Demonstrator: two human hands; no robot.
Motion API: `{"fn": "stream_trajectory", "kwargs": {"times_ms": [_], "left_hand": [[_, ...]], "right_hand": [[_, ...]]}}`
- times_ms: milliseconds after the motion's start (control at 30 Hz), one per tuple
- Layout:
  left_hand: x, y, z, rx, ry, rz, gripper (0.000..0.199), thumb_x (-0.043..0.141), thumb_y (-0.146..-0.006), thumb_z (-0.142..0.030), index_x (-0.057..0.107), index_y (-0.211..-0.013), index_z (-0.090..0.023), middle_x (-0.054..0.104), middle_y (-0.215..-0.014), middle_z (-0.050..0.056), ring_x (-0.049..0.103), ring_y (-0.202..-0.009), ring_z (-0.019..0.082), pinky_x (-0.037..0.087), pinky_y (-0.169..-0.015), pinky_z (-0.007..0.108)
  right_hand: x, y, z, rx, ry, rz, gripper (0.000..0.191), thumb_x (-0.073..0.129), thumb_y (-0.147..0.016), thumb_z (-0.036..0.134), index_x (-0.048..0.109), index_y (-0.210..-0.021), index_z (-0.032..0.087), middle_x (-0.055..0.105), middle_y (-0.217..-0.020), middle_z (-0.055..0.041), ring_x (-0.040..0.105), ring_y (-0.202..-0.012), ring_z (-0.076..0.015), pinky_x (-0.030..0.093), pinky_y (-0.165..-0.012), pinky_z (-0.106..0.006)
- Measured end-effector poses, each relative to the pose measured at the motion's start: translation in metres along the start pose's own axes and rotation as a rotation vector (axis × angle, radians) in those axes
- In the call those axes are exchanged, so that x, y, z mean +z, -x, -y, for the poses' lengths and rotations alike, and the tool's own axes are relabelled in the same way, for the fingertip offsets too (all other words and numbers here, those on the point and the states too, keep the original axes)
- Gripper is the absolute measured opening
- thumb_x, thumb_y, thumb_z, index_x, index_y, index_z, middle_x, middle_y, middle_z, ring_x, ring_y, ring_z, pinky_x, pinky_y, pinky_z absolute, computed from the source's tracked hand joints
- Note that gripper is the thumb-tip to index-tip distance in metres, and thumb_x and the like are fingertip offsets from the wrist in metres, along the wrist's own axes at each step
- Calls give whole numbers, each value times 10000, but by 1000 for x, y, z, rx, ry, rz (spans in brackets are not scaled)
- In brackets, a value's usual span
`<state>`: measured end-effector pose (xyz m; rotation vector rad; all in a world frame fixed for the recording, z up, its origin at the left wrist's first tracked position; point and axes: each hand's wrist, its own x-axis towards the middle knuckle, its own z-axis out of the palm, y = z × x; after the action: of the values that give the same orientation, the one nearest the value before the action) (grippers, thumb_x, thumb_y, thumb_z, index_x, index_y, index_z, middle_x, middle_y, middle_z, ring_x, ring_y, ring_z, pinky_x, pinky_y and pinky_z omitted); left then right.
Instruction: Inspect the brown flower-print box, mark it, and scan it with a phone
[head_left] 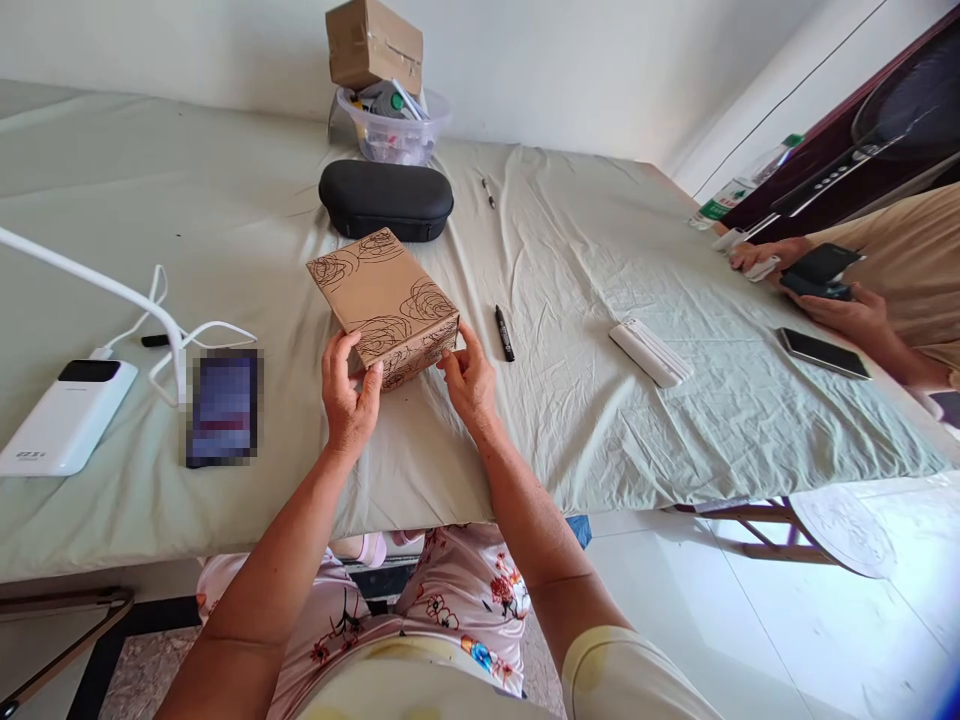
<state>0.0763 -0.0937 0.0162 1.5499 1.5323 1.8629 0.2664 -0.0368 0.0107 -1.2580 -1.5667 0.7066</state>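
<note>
A brown cardboard box (386, 295) with black scribbled loops on its top and front side sits on the cloth-covered table, turned at an angle to me. My left hand (351, 395) grips its near left corner, fingers on the top edge and thumb at the front. At the near right corner, my right hand (470, 378) holds the box with its fingers bent around the side. A black marker (504, 333) lies just right of the box. Behind the box is a black zippered case (386, 200).
A white power bank (69, 415), a white cable and a blurred phone (223, 408) lie left. A plastic basket (401, 140) stands at the back by a carton (373, 45). Rightward are a white ribbed object (651, 352), a phone (825, 353) and another person's hands (855, 312) with a dark device.
</note>
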Motion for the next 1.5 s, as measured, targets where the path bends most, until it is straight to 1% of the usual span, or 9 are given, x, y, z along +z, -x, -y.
{"fn": "stream_trajectory", "kwargs": {"times_ms": [133, 367, 533, 700, 833, 1100, 1267, 1400, 1500], "left_hand": [[-1, 0, 4, -22, 59, 4, 557, 633, -1001, -574, 551, -1438, -238, 559, -1500, 162, 571, -1422, 289, 588, -1096, 414], [0, -1, 13, -40, 119, -6, 589, 626, -1005, -584, 521, -1468, -236, 588, -1481, 158, 575, -1428, 285, 517, -1194, 444], [0, -4, 14, -24, 165, -22, 601, 598, -1015, -606, 499, -1485, -245, 595, -1487, 150, 606, -1403, 279, 484, -1218, 436], [-2, -8, 14, 3, 127, -47, 599, 543, -1032, -637, 495, -1480, -244, 615, -1450, 141, 617, -1380, 261, 487, -1207, 413], [-2, -8, 17, -10, 140, -22, 597, 552, -1031, -624, 479, -1493, -252, 600, -1484, 141, 598, -1414, 270, 466, -1229, 424], [-2, -6, 25, -180, 167, -3, 668, 634, -979, -634, 453, -1497, -254, 555, -1570, 173, 672, -1304, 260, 589, -1080, 406], [-4, -5, 31, -179, 79, 31, 642, 567, -1022, -619, 410, -1532, -262, 622, -1505, 168, 706, -1256, 236, 610, -1063, 396], [-5, -4, 36, -182, 66, 33, 664, 558, -1018, -660, 412, -1536, -272, 658, -1434, 157, 739, -1146, 219, 653, -935, 350], [-5, -3, 39, -214, 106, 52, 711, 568, -998, -699, 393, -1548, -283, 630, -1469, 168, 735, -1152, 234, 665, -871, 343]], "right_hand": [[-2, 0, 0, 21, 25, -13, 514, 584, -1016, 535, 607, -1441, 247, 727, -727, 19, 699, -705, -187, 535, -707, -329], [-4, -1, 0, 118, 52, 15, 424, 611, -998, 509, 638, -1331, 248, 757, -783, 11, 633, -599, -165, 502, -653, -326], [-2, -2, -1, 39, -3, -28, 426, 591, -1006, 510, 623, -1344, 254, 719, -803, 12, 670, -670, -172, 533, -703, -343], [2, -1, 1, -18, -39, -58, 407, 541, -1024, 508, 623, -1315, 235, 633, -721, 41, 625, -643, -158, 524, -694, -346], [1, -1, 1, -39, -42, -73, 397, 534, -1032, 529, 623, -1290, 241, 598, -698, 57, 598, -622, -142, 498, -671, -327], [2, 0, 5, -35, -84, -89, 383, 582, -1000, 523, 618, -1256, 241, 586, -715, 61, 530, -596, -121, 470, -636, -310], [2, 0, 7, -54, -117, -91, 378, 607, -998, 525, 609, -1256, 248, 578, -714, 61, 539, -613, -122, 489, -629, -302], [1, -1, 7, -91, -130, -88, 394, 582, -1012, 557, 594, -1264, 255, 541, -716, 58, 523, -614, -125, 476, -603, -293], [1, -1, 7, -110, -150, -89, 395, 582, -1020, 557, 589, -1280, 260, 527, -724, 53, 497, -601, -122, 463, -579, -288]]}}
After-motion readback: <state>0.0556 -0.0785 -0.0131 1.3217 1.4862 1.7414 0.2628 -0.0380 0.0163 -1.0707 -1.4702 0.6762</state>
